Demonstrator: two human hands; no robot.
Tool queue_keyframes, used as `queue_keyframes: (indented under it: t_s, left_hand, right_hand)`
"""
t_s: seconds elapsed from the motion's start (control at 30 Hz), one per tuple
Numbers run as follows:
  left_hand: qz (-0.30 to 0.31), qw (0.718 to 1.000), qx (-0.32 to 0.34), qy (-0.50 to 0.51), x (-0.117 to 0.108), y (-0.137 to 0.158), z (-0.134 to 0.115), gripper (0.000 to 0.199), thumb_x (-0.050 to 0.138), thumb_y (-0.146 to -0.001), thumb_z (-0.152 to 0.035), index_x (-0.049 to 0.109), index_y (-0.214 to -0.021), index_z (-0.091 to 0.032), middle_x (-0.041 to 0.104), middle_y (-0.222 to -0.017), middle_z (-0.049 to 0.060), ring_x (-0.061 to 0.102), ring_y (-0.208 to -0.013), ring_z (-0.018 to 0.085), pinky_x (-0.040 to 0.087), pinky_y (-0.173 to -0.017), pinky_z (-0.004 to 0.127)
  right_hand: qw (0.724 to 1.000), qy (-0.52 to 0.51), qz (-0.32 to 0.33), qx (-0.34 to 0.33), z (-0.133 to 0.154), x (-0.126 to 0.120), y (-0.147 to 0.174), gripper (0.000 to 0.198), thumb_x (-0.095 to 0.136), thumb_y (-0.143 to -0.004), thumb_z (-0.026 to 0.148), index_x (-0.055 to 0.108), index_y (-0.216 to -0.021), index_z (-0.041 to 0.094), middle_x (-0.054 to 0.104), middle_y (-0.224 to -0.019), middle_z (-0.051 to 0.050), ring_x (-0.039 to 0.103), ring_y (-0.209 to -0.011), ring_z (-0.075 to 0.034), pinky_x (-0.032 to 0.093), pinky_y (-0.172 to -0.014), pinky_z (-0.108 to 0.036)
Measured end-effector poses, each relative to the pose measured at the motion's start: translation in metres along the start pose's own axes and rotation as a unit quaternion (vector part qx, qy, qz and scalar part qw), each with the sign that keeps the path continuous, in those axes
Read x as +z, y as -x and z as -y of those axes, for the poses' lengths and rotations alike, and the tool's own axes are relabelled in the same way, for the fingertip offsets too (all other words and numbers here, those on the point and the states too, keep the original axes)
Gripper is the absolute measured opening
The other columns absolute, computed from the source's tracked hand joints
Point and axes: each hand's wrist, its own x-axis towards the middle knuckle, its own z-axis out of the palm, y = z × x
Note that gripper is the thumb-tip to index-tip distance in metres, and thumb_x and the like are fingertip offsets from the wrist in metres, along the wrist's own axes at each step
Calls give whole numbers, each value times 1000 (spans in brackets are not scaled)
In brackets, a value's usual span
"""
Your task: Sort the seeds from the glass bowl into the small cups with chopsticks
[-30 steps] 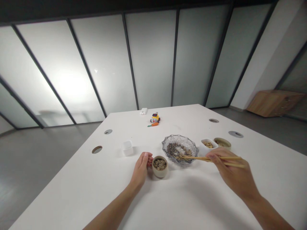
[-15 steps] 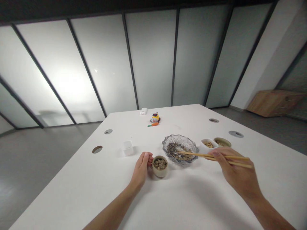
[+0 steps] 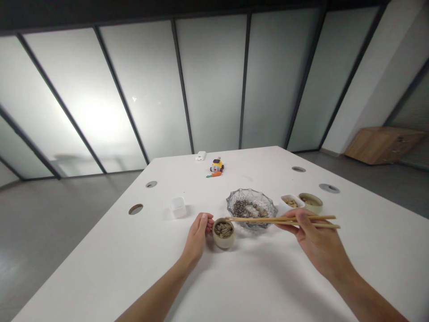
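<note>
Frosted glass panels in dark frames run along the far side of the room, with a wooden cabinet standing on the grey floor at the far right. A white tabletop fills the near part. At its far end lie a small white device, a yellow toy vehicle and, just on its near side, an orange carrot-shaped toy.

The left hand rests on the tabletop with its fingers loosely curled at the left side of a small beige cup; whether they grip it I cannot tell. The cup stands upright and holds elongated striped seeds. To the left, a whitish container stands apart.

The right hand is closed around a pair of wooden chopsticks, which point left across the near side of a faceted glass bowl. Their tips are close together over the far rim of the cup; anything between them is too small to make out. Dark beans and paler pieces lie in the bowl. Right of it, a white dish with tan pieces stands just beside a greenish bowl.
</note>
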Motion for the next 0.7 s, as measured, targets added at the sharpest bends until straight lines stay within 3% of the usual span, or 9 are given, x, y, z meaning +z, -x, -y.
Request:
queue_keyframes:
  t_s: [0.13, 0.3, 0.37, 0.47, 0.57, 0.7]
  left_hand:
    - [0, 1000, 1, 0, 0, 0, 1, 65, 57, -89, -85, 69, -95, -21, 68, -88, 5, 63, -82, 23, 51, -81, 36]
    - [-3, 1000, 1, 7, 0, -1, 3, 65, 58, -89, -85, 69, -95, -21, 69, -88, 5, 64, -83, 23, 52, -81, 35]
    - [-5, 1000, 2, 8, 0, -1, 3, 66, 59, -89, -86, 69, -95, -21, 70, -88, 5, 64, -83, 23, 52, -81, 35]
    - [-8, 1000, 2, 6, 0, -1, 3, 66, 59, -88, -86, 70, -96, -21, 70, -88, 6, 64, -84, 23, 52, -80, 35]
    - [-11, 1000, 2, 3, 0, -1, 3, 67, 59, -88, -86, 70, -95, -21, 71, -88, 6, 65, -84, 23, 53, -80, 35]
    - [-11, 1000, 0, 2, 0, -1, 3, 66, 60, -88, -85, 70, -95, -21, 71, -89, 6, 66, -84, 23, 53, -80, 35]
  right_hand:
    - [1000, 22, 5, -20, -2, -2, 0, 40, 73, -94, 64, 77, -82, 26, 78, -88, -3, 81, -79, -21, 74, -72, -40]
    - [994, 80, -58, -54, 5, -18, -9, 41, 71, -95, 64, 77, -80, 26, 77, -82, -3, 79, -74, -24, 72, -70, -44]
    - [973, 197, -87, -87, 10, -23, -11, 41, 70, -95, 63, 78, -80, 26, 77, -81, -5, 78, -78, -26, 70, -74, -45]
    - [927, 329, -73, -162, 16, -26, -11, 45, 65, -98, 66, 79, -78, 28, 80, -83, -6, 78, -84, -29, 67, -77, -46]
    - [903, 366, -29, -221, 16, -24, -10, 48, 60, -100, 66, 78, -75, 29, 80, -80, -4, 79, -82, -27, 66, -77, -43]
    - [888, 385, 21, -251, 12, -21, -8, 43, 59, -103, 59, 80, -79, 30, 80, -79, -3, 80, -82, -26, 65, -77, -40]
